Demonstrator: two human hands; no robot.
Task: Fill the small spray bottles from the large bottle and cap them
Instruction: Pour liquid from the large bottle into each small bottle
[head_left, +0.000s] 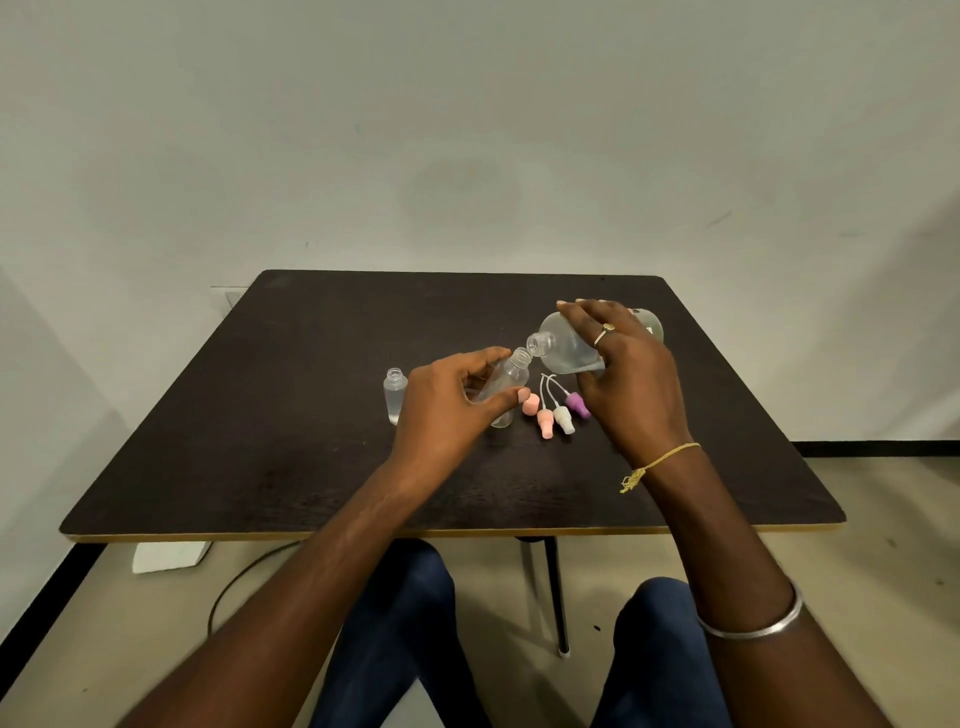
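Observation:
My right hand (626, 374) grips the large clear bottle (563, 345), tipped on its side with its open neck pointing left. My left hand (449, 402) holds a small clear bottle (506, 376), tilted so its open mouth sits just under the large bottle's neck. Another small open bottle (395, 395) stands upright on the dark table (260, 415) to the left, with some clear liquid in it. Several spray caps lie between my hands: a pink one (531, 404), a second pink one (545, 423), a white one (563, 418) and a purple one (577, 404). A further small bottle behind my left hand is mostly hidden.
The table's front edge (415, 532) runs just above my knees. A wall stands behind the table. A white block (169, 556) and a cable (244, 577) lie on the floor at the left, and a table leg (556, 592) is near my right knee.

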